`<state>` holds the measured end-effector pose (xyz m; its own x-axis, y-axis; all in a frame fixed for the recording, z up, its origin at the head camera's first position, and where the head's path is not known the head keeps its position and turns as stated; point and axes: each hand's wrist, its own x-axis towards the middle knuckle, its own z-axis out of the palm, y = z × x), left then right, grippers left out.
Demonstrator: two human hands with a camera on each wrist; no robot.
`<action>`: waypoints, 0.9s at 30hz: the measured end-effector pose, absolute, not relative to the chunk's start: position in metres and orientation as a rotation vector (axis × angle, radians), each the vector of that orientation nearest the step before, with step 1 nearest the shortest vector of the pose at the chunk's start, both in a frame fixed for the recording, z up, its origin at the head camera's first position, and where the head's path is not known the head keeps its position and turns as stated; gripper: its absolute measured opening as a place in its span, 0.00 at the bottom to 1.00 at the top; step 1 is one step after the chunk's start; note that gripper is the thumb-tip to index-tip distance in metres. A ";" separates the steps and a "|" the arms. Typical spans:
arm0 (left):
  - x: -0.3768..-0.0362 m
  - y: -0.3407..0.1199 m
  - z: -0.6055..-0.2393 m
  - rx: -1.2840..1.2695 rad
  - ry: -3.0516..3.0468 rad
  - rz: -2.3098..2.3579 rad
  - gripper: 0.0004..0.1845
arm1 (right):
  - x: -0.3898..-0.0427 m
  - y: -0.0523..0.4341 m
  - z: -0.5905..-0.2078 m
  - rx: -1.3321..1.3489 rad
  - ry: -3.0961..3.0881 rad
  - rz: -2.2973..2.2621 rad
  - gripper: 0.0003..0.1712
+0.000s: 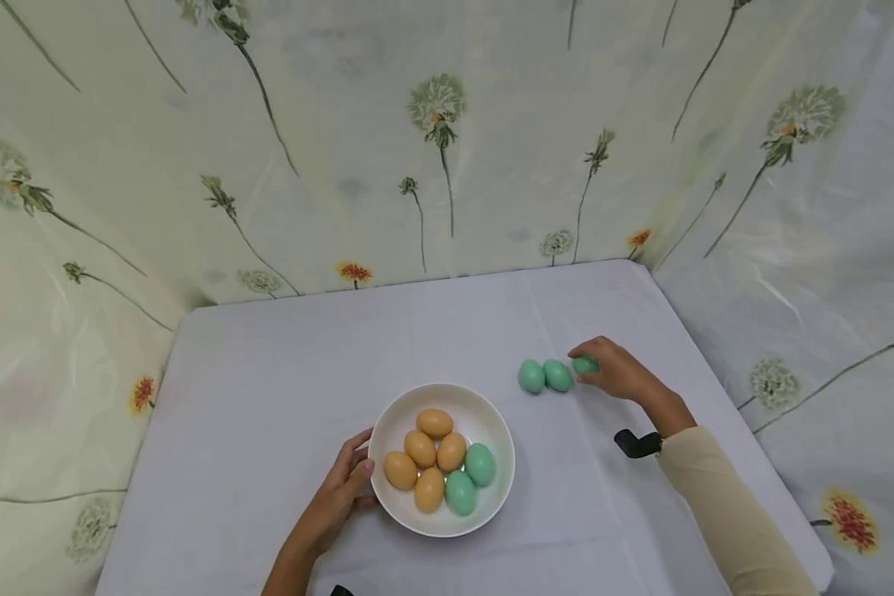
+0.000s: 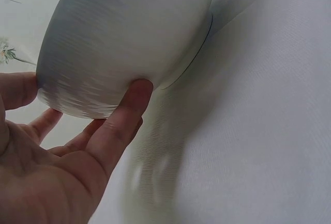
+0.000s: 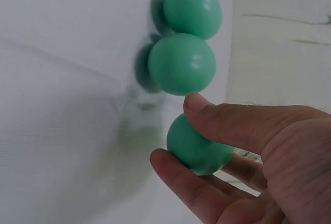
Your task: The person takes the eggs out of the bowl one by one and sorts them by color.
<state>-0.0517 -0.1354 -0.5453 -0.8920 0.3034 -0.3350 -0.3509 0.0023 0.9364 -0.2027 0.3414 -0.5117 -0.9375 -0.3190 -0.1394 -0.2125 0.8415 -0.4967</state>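
A white bowl holds several orange eggs and two green eggs. My left hand grips its left side, thumb near the rim and fingers along the outer wall; the left wrist view shows these fingers against the bowl's side. Out to the right, my right hand holds another green egg between thumb and fingers. Two more green eggs lie side by side on the table, just left of that hand. Whether the held egg touches the cloth I cannot tell.
A white cloth covers the table. Behind it and along both sides hangs a curtain printed with dandelions and orange flowers. A black strap piece sticks out from the right wrist, by the beige sleeve.
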 end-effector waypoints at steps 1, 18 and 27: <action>-0.051 -0.136 -0.546 -0.044 1.838 1.943 0.31 | -0.203 0.342 -0.514 -0.401 2.802 -0.718 0.24; -0.052 -0.134 -0.547 -0.042 1.829 1.945 0.30 | -0.202 0.342 -0.530 -0.438 2.817 -0.734 0.24; -0.052 -0.136 -0.550 -0.036 1.831 1.941 0.31 | -0.198 0.340 -0.523 -0.396 2.773 -0.728 0.30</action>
<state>-0.0517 -0.1363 -0.5501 -0.8899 0.3139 -0.3311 -0.3488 -0.0004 0.9372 -0.1980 0.3398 -0.5230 -0.9328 -0.3196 -0.1666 -0.1966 0.8386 -0.5080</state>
